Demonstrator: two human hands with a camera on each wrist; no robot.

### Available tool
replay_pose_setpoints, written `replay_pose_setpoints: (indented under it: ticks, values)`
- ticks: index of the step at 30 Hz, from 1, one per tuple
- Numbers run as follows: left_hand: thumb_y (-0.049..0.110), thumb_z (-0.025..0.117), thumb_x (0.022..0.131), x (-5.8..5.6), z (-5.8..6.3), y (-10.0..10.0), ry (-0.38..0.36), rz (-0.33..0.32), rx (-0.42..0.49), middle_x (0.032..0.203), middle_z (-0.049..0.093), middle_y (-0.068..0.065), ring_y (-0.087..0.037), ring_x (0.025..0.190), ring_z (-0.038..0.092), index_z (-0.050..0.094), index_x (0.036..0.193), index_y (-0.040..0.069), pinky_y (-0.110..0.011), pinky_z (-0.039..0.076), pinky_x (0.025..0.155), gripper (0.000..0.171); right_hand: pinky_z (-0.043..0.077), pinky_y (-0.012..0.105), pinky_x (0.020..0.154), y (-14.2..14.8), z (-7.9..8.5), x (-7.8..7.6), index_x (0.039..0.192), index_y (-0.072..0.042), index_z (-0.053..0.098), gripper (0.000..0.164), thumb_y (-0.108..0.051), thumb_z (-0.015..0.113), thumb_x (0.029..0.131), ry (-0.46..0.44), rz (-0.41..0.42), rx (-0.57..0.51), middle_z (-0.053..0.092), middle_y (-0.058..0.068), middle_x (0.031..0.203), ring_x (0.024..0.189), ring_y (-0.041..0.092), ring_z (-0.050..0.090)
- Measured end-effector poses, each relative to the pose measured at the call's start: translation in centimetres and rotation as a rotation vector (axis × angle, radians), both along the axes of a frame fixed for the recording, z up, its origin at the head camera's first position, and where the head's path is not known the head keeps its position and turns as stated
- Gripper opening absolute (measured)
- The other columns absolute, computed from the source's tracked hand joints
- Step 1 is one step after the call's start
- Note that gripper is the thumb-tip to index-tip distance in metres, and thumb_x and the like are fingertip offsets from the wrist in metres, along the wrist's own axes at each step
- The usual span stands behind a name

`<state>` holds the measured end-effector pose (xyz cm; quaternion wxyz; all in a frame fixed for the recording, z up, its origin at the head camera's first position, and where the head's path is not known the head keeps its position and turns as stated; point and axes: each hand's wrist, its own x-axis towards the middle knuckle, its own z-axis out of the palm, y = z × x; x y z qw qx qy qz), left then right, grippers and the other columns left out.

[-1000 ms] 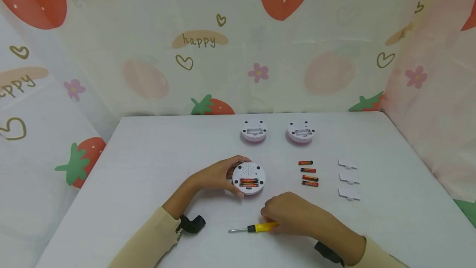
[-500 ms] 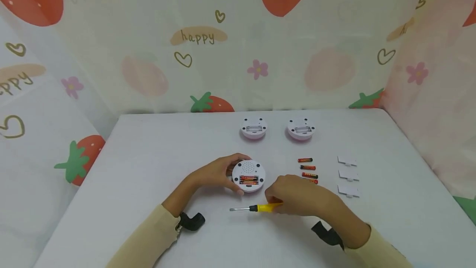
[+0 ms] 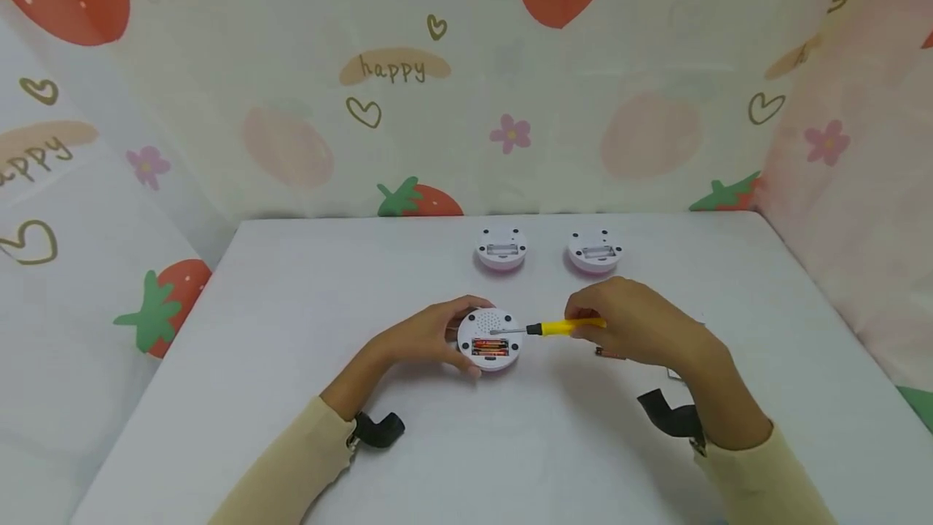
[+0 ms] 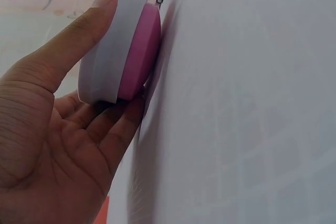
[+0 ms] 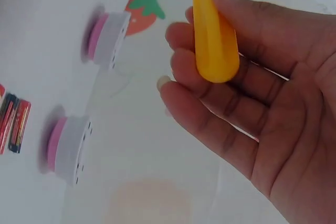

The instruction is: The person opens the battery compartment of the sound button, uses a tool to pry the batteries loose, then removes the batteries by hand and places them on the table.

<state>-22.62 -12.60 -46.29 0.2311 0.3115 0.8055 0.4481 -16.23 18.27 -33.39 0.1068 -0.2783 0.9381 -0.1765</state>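
Observation:
A round white device with a pink side (image 3: 511, 355) lies bottom up on the table, its speaker holes and battery bay facing upward. Red batteries (image 3: 490, 347) fill that bay. My left hand (image 3: 423, 337) grips the device from the left, thumb on the near side and fingers round the far side; the left wrist view shows the thumb on its white rim (image 4: 102, 61). In my right hand (image 3: 645, 318) is a flat-blade screwdriver (image 3: 560, 328), its yellow handle (image 5: 215, 45) pinched between thumb and fingers. The blade points left and overlaps the device just above the bay.
Two similar devices (image 3: 502, 251) (image 3: 595, 253) stand at the back with open bays. Loose red batteries (image 5: 20, 125) lie on the table to the right, mostly behind my right hand in the head view. A white cover (image 3: 676, 376) peeks out below that wrist.
My right hand has lifted the screwdriver forward and to the right, bringing its blade from below the device to over it. The left hand keeps its grip on the device.

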Motion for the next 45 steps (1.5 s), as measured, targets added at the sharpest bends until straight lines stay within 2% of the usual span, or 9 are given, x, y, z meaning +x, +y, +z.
replay_pose_setpoints:
  ticks: [6, 18, 21, 27, 30, 34, 41, 45]
  values:
    - [0.026, 0.095, 0.071, -0.1, 0.4, 0.0, -0.003, 0.003, -0.016, 0.137, 0.056, 0.006, -0.012, 0.120, 0.057, 0.047, 0.147, 0.024, -0.030, 0.045, 0.107, 0.090, 0.057, 0.038, 0.079, 0.3, 0.4, -0.1, 0.100, -0.015, 0.075, 0.011, -0.015, 0.079, 0.089, 0.033, -0.066, 0.017, 0.070, -0.007, 0.088, 0.078, 0.013, 0.060]
    - [0.023, 0.095, 0.072, -0.2, 0.7, 0.2, 0.000, 0.000, -0.017, 0.143, 0.054, 0.005, -0.011, 0.127, 0.054, 0.049, 0.148, 0.017, -0.030, 0.042, 0.111, 0.089, 0.059, 0.037, 0.078, 0.3, 0.2, -0.2, 0.105, -0.010, 0.079, 0.017, -0.011, 0.079, 0.088, 0.116, -0.050, -0.021, 0.073, -0.002, 0.094, 0.083, 0.015, 0.065]
    - [0.022, 0.094, 0.072, -0.3, 0.7, 0.3, -0.002, 0.001, -0.001, 0.143, 0.054, 0.005, -0.013, 0.128, 0.053, 0.049, 0.148, 0.018, -0.031, 0.042, 0.111, 0.088, 0.059, 0.037, 0.079, 0.3, 0.2, -0.3, 0.106, -0.010, 0.078, 0.018, -0.010, 0.079, 0.089, 0.122, -0.055, -0.032, 0.074, -0.002, 0.096, 0.085, 0.015, 0.066]
    - [0.021, 0.093, 0.074, 0.0, 0.3, 0.3, -0.055, -0.003, 0.015, 0.151, 0.048, 0.005, -0.017, 0.135, 0.050, 0.045, 0.152, 0.022, -0.032, 0.044, 0.110, 0.092, 0.059, 0.034, 0.079, 0.0, -0.4, -0.3, 0.110, -0.012, 0.080, 0.020, -0.008, 0.076, 0.091, 0.110, -0.057, -0.055, 0.074, -0.004, 0.100, 0.090, 0.015, 0.069]
    - [0.024, 0.093, 0.074, 0.1, 0.4, 0.4, -0.052, 0.003, -0.002, 0.154, 0.045, 0.006, -0.017, 0.137, 0.048, 0.044, 0.153, 0.025, -0.034, 0.042, 0.112, 0.093, 0.058, 0.031, 0.076, -0.1, -0.6, -0.4, 0.111, -0.011, 0.079, 0.020, -0.009, 0.076, 0.091, 0.142, -0.041, -0.048, 0.073, -0.004, 0.098, 0.085, 0.012, 0.068]
    - [0.024, 0.094, 0.073, 0.5, 0.3, 0.5, -0.047, 0.022, -0.004, 0.149, 0.050, 0.006, -0.016, 0.133, 0.051, 0.048, 0.150, 0.025, -0.035, 0.042, 0.112, 0.090, 0.056, 0.028, 0.070, -0.5, -1.0, -0.3, 0.110, -0.012, 0.079, 0.019, -0.012, 0.077, 0.091, 0.198, -0.031, -0.052, 0.070, -0.005, 0.093, 0.078, 0.009, 0.064]
    - [0.025, 0.093, 0.074, 0.4, 0.3, 0.6, -0.026, 0.027, -0.040, 0.143, 0.054, 0.004, -0.015, 0.123, 0.055, 0.048, 0.150, 0.022, -0.032, 0.046, 0.108, 0.089, 0.058, 0.028, 0.075, -1.1, -0.9, -0.1, 0.109, -0.014, 0.080, 0.025, -0.019, 0.083, 0.085, 0.151, -0.080, -0.071, 0.071, -0.005, 0.093, 0.082, 0.012, 0.066]
    - [0.027, 0.093, 0.074, 0.4, 0.4, 0.5, -0.026, 0.028, -0.036, 0.145, 0.053, 0.004, -0.015, 0.124, 0.055, 0.047, 0.150, 0.021, -0.033, 0.045, 0.108, 0.090, 0.058, 0.028, 0.075, -1.3, -0.9, 0.0, 0.108, -0.014, 0.080, 0.024, -0.019, 0.082, 0.085, 0.174, -0.077, -0.053, 0.072, -0.004, 0.093, 0.082, 0.012, 0.066]
